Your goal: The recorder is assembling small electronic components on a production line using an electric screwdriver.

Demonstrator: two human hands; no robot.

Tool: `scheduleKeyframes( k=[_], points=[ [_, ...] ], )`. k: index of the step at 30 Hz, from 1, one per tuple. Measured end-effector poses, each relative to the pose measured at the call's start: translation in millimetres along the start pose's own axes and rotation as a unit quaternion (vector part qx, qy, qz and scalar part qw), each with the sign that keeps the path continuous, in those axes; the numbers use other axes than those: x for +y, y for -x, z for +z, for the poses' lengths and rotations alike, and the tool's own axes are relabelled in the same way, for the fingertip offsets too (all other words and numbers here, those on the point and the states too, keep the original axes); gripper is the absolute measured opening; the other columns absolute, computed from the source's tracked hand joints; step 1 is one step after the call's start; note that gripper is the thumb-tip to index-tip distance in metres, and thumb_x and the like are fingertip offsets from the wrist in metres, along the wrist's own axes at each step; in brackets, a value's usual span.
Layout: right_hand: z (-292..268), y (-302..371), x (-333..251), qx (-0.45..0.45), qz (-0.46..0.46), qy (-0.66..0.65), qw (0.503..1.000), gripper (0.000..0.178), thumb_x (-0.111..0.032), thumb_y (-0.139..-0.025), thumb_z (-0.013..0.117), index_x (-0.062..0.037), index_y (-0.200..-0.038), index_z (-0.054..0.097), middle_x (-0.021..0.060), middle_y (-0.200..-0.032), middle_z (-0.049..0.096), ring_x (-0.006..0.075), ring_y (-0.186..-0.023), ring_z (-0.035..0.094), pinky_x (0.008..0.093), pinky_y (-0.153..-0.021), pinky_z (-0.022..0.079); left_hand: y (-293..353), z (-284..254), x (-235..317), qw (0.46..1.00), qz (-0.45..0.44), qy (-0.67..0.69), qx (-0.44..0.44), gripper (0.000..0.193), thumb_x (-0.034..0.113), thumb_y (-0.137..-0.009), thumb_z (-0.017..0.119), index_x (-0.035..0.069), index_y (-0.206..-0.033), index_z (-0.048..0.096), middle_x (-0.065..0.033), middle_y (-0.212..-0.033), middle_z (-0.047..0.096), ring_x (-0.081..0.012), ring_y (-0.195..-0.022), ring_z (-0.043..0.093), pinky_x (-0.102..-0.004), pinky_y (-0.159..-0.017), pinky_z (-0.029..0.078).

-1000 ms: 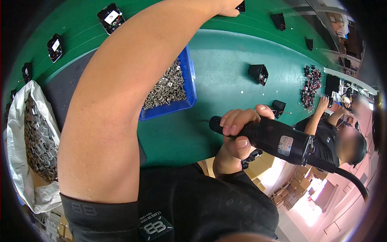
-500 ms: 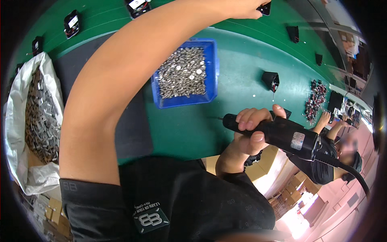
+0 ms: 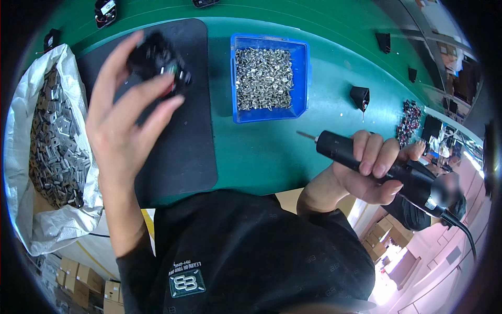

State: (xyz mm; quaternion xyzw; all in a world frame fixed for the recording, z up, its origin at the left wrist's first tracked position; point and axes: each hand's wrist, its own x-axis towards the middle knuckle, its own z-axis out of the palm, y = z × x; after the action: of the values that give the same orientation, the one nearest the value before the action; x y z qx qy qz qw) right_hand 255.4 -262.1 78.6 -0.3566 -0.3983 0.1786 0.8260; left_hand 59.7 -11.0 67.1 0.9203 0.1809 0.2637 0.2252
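In my left hand (image 3: pixel 125 115) is a black plastic housing (image 3: pixel 157 57) with some red and green inside it. It is above the dark mat (image 3: pixel 183 152), smeared by motion, and the fingers curve round its near side. My right hand (image 3: pixel 371 167) grips a black corded electric screwdriver (image 3: pixel 340 149). Its bit points left, over the green table, below the blue bin (image 3: pixel 307 78). Silvery screws (image 3: pixel 264 78) fill much of that bin, which stands just right of the mat.
At left stands a white woven sack (image 3: pixel 18 172) of metal brackets (image 3: pixel 57 152). Black housings (image 3: pixel 360 97) sit on the green surface. A pile of small red-and-black parts (image 3: pixel 409 120) lies at far right, near a co-worker's hand (image 3: pixel 417 150).
My left hand has come back from the far side to the mat with a black housing. My right hand has moved right with the screwdriver. The view has shifted too.
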Motion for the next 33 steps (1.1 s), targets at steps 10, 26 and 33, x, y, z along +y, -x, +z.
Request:
scheduleKeyframes(
  k=[10,26,33],
  points=[
    [1.7,-9.1,43.0,0.101,-0.086,0.102,0.986,0.046,-0.027,-0.092,0.055,-0.0142,-0.134,0.039,0.0019,-0.079,0.055,0.0143,-0.060,0.051,0.0358,-0.064,0.046,65.1,0.2,-11.6,0.994,-0.053,0.031,-0.092,0.049,0.002,-0.055,0.080,0.008,-0.102,0.068,-0.0164,-0.133,0.052,-0.0348,-0.114,0.054,-0.0409,-0.092,0.047],
    [4.6,-20.6,16.7,0.071,-0.002,0.017,0.997,0.036,-0.033,-0.086,0.059,-0.0150,-0.117,0.056,-0.0019,-0.081,0.056,0.0099,-0.070,0.049,0.0319,-0.074,0.039,97.2,-107.5,-28.9,0.929,-0.319,-0.180,0.062,0.044,0.006,-0.080,0.071,0.001,-0.122,0.059,-0.0145,-0.112,0.066,-0.0253,-0.103,0.062,-0.0349,-0.089,0.047],
    [-11.9,-14.4,13.8,0.038,-0.001,0.009,0.999,0.036,-0.034,-0.076,0.067,-0.0231,-0.110,0.061,-0.0022,-0.083,0.060,0.0106,-0.071,0.053,0.0296,-0.078,0.036,98.8,-99.9,-43.2,0.899,-0.351,-0.259,-0.047,0.032,0.013,-0.080,0.071,-0.002,-0.107,0.062,-0.0192,-0.101,0.064,-0.0378,-0.092,0.061,-0.0410,-0.080,0.049]
  ],
)
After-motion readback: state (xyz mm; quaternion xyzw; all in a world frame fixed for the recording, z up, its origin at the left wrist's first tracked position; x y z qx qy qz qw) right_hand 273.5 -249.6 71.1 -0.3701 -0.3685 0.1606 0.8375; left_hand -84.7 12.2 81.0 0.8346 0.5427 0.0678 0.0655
